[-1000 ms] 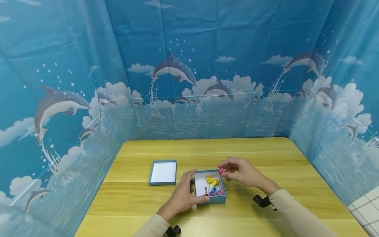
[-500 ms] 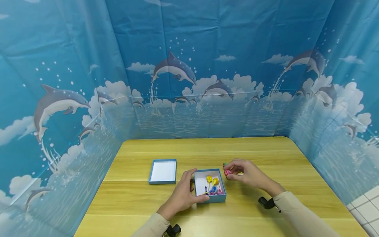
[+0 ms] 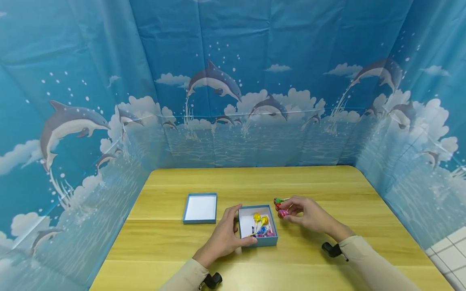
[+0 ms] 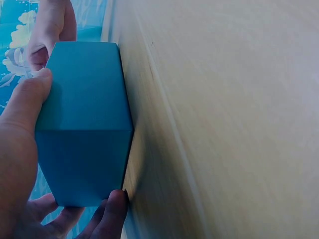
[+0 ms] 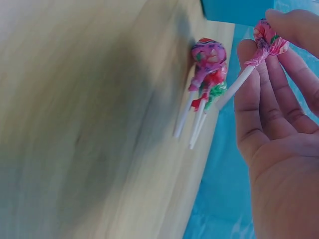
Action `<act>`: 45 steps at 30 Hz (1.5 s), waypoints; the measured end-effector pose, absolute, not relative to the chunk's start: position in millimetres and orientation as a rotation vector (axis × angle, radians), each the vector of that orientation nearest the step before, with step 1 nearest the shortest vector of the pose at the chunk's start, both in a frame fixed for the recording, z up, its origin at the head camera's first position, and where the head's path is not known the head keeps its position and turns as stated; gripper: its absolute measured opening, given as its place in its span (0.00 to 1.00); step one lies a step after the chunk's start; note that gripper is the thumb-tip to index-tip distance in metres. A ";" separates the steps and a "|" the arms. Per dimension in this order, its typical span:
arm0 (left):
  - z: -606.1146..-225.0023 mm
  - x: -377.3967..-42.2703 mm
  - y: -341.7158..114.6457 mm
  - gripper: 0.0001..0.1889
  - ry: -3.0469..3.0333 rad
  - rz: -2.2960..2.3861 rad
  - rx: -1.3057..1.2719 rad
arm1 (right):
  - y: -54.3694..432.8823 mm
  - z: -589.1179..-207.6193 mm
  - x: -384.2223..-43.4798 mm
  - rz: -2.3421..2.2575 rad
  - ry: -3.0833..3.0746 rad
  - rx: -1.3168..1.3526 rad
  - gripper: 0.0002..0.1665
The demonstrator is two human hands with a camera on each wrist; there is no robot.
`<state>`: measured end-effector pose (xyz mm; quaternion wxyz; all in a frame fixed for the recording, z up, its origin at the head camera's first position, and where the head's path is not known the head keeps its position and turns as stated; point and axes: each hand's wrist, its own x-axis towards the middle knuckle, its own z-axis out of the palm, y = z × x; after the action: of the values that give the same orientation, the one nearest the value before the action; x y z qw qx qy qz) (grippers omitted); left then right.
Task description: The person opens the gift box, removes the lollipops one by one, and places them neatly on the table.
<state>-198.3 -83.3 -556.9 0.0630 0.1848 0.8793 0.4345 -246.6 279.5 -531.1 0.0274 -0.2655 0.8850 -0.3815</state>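
A blue curtain (image 3: 233, 141) printed with dolphins stands around your yellow wood-grain surface (image 3: 164, 250). Your left hand (image 3: 223, 238) reaches forward, its grip curled around a square, white-lined blue box (image 3: 267, 242), thumb on the near rim, fingers along the left side. Your right hand (image 3: 309, 214) angles inward just right of the box; its grip is narrow, pinching a pink-wrapped round lollipop (image 5: 263, 44) on a white stick. A shallow, square blue lid (image 3: 200, 221) lies left of the box. Inside the box sit yellow-wrapped round lollipops (image 3: 264, 220); pink, red and green wrapped lollipops (image 5: 209, 54) lie bunched below your pinched one.
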 end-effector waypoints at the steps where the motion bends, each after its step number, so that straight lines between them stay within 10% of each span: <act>1: -556.7 -198.6 -83.4 0.65 2.660 1.311 0.559 | 280.0 -532.0 -246.8 -1.176 2.734 -0.816 0.16; 45: -557.4 -199.4 -82.0 0.65 2.658 1.324 0.558 | 280.6 -557.3 -249.8 -1.078 2.718 -0.832 0.17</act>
<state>-199.4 -82.0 -557.4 0.0598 0.1843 0.8781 0.4375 -249.8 280.6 -557.3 0.0507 -0.2733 0.8930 -0.3541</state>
